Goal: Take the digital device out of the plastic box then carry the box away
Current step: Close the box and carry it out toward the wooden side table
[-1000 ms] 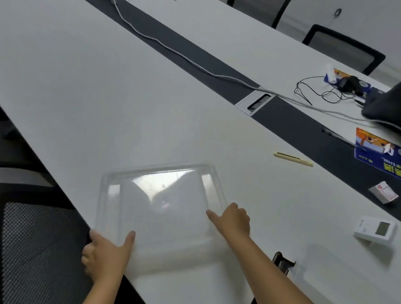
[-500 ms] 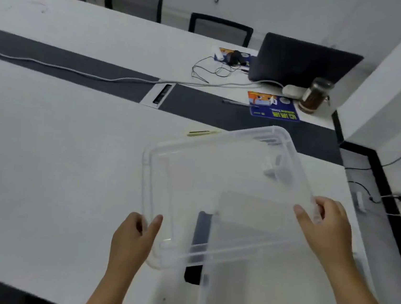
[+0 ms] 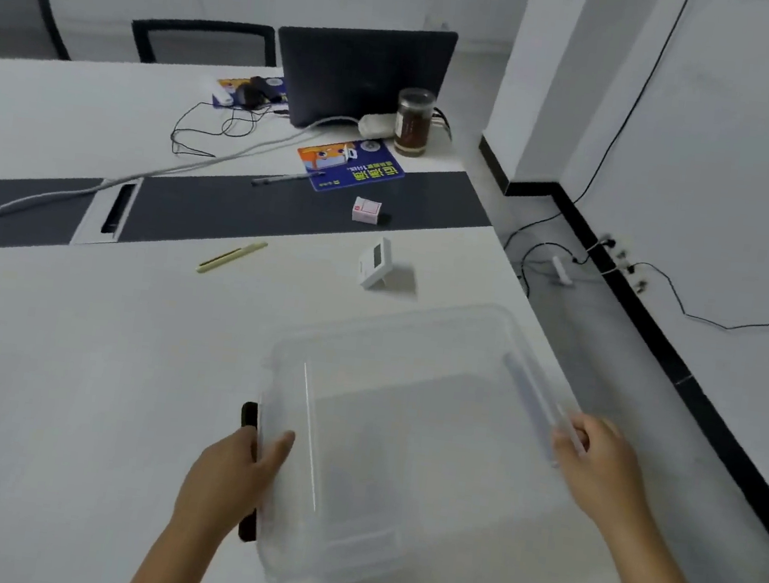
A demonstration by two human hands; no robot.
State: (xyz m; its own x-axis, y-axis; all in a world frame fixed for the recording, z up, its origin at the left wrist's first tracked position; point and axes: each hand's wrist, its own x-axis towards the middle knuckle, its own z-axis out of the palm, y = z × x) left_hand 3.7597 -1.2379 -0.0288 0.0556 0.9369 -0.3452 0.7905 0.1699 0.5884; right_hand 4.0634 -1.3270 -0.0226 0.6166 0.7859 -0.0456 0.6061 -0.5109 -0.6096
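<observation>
Gripped on both sides: left hand (image 3: 232, 475) closed over the rim at 9 o'clock of the plastic box (image 3: 404, 437), thumb inside the wall, fingers outside; right hand (image 3: 602, 464) closed over the rim at 3 o'clock.

Compared with half a second ago: box now lower and nearer level, mouth upward, no longer tilted up across the view; both hands set wider apart; view swung toward the table's end, with wall and floor now at 3 o'clock.

Box clear, nothing visible inside. Contact with the table (image 3: 76, 376) cannot be determined through the clear base.

Digital device (image 3: 376, 261) out of the box, propped on the table at 12 o'clock from the box, apart from it. Small white carton (image 3: 366, 209) farther at 12 o'clock on the dark centre strip. Yellow pen (image 3: 231, 256) at 10 o'clock, well apart. Dark flat object (image 3: 249, 415) just beside the box's left wall, partly hidden by the left hand. Brown jar (image 3: 413, 122) and laptop (image 3: 364, 73) at the far end, 12 o'clock.

Box's right wall close to the table's end edge; bare floor (image 3: 606, 345) beyond at 3 o'clock. Broad bare tabletop at 9 o'clock.
</observation>
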